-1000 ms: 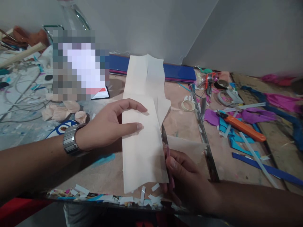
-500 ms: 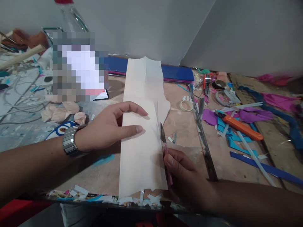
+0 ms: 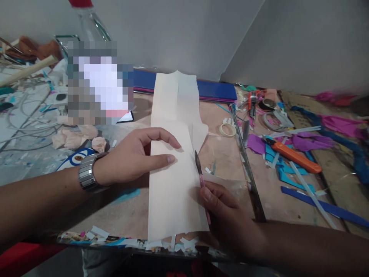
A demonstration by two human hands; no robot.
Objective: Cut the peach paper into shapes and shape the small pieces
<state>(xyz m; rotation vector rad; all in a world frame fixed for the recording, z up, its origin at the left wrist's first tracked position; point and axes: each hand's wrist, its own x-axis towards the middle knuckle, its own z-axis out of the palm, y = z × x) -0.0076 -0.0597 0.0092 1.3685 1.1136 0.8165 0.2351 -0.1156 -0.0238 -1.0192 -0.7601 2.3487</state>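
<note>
Cream paper [image 3: 173, 207] runs lengthwise over the worktable [image 3: 129, 215], far end lapping the blue stack [image 3: 217, 89] by the wall, near end at the littered front edge. Expect light and floppy: thin, some stiffness along the folds, little across. Should crease or tear easily; matte face, so probably decent grip. Best hold: flat pressure mid-sheet, spread fingers, close to the right edge but clear of the blade; pinching a corner would likely let the rest sag. Left hand [image 3: 127, 156] comes in over the left edge, thumb and index apart on the top face; other fingers hidden, can't tell if they're hooked under. Right hand [image 3: 223, 204] is closed on a pink-handled tool, likely scissors [image 3: 201, 179], pointed dark metal blade right at the paper's right edge; second blade not visible, so not certain. Hands well apart, sheet between. Shape: long strip, straight left side, ragged far right side with a flared tab, slightly uneven near end. Around it: tabletop smooth but stained, narrow cream tape ring [image 3: 227, 135] to the right, hard orange plastic cutter [image 3: 298, 157] beyond on blue and purple scraps, soft crumpled peach lumps [image 3: 69, 139] off left.
</note>
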